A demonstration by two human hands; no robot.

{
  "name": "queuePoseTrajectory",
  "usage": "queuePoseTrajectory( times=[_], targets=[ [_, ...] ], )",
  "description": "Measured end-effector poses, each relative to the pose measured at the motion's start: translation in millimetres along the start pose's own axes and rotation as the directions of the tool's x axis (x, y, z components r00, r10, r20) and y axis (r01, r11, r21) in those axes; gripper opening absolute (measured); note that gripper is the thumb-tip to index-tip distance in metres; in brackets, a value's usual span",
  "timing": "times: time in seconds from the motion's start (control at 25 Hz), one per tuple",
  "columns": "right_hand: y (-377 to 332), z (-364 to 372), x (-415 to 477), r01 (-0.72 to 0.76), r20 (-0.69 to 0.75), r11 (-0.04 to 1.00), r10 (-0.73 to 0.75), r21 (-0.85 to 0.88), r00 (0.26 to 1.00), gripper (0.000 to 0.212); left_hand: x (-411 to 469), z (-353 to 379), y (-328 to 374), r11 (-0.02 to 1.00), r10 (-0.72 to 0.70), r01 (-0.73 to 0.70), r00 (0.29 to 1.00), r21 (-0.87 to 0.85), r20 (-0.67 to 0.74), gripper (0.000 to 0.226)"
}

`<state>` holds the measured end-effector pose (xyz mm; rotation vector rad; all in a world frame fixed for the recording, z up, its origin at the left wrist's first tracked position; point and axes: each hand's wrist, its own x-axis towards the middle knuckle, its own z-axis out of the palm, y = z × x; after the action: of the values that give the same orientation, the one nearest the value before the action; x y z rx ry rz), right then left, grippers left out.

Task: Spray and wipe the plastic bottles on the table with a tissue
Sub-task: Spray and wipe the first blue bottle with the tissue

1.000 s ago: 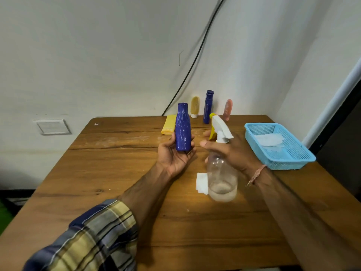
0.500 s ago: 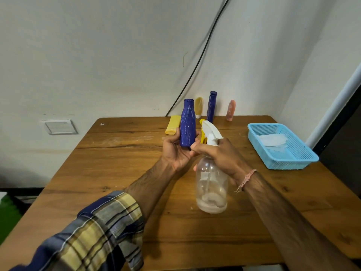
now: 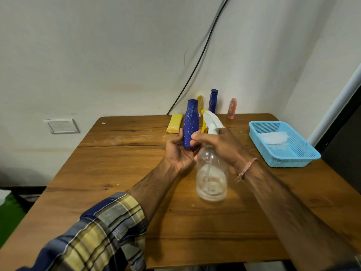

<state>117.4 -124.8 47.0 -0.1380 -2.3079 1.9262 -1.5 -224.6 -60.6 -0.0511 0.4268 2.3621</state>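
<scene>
My left hand (image 3: 178, 151) grips a dark blue plastic bottle (image 3: 191, 124) upright above the middle of the wooden table (image 3: 117, 173). My right hand (image 3: 218, 145) is wrapped around the neck of a clear spray bottle (image 3: 212, 177) with a white and yellow trigger head (image 3: 211, 122), whose nozzle sits right beside the blue bottle. Along the far edge are a yellow bottle lying flat (image 3: 174, 125), a small yellow tube (image 3: 200, 101), a second blue bottle (image 3: 213, 100) and a pink tube (image 3: 232, 108). The tissue on the table is hidden behind the spray bottle.
A light blue mesh basket (image 3: 297, 153) with white tissues (image 3: 273, 137) in it sits at the right edge of the table. A black cable (image 3: 195, 69) runs down the wall behind. A wall switch plate (image 3: 61, 126) is at the left.
My right hand has brought the spray bottle left and closer, up against the blue bottle. The white tissue on the table has become hidden behind it. My left hand raised the blue bottle slightly.
</scene>
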Motion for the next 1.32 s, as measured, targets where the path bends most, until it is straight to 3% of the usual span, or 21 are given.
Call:
queuePoseTrajectory(
  times=[0.2,0.4,0.52,0.72,0.76,0.88,1.0,1.12,1.32],
  targets=[
    [-6,-1,13,-0.015,-0.004,1.000,0.015,-0.023,1.000,0.022,-9,3,-5,1.000,0.003,-0.003,1.000,0.029,0.006,0.044],
    [6,-11,7,-0.065,0.004,0.998,0.065,-0.022,0.998,0.026,-13,4,-4,0.999,0.000,-0.001,1.000,0.043,0.024,0.053],
    [2,-9,7,-0.045,0.025,0.999,0.045,-0.012,0.999,0.017,-11,-5,-7,1.000,-0.020,0.020,1.000,0.001,0.003,0.052],
    [-14,-1,24,-0.041,0.069,0.996,0.046,-0.081,0.997,0.023,-4,-12,-13,0.999,-0.003,0.003,1.000,0.035,-0.001,0.022],
    [-15,0,28,-0.041,0.077,0.994,0.049,-0.098,0.996,0.030,-3,-12,-13,0.999,0.012,-0.012,1.000,0.043,-0.010,0.022],
    [-12,-1,32,-0.053,0.078,0.988,0.064,-0.142,0.995,0.036,-2,-9,-11,0.996,0.038,-0.036,0.999,0.077,-0.022,0.052],
    [-6,-1,32,-0.075,0.092,0.983,0.091,-0.165,0.992,0.031,-1,0,-8,0.972,0.122,-0.105,0.990,0.208,-0.071,0.047],
    [-4,3,31,-0.081,0.104,0.984,0.098,-0.156,0.990,0.025,-2,3,-3,0.972,0.155,-0.131,0.981,0.194,-0.117,0.081],
    [2,2,32,-0.105,0.104,0.987,0.118,-0.123,0.988,0.018,-6,12,1,0.912,0.314,-0.251,0.936,0.325,-0.159,0.065]
  ],
)
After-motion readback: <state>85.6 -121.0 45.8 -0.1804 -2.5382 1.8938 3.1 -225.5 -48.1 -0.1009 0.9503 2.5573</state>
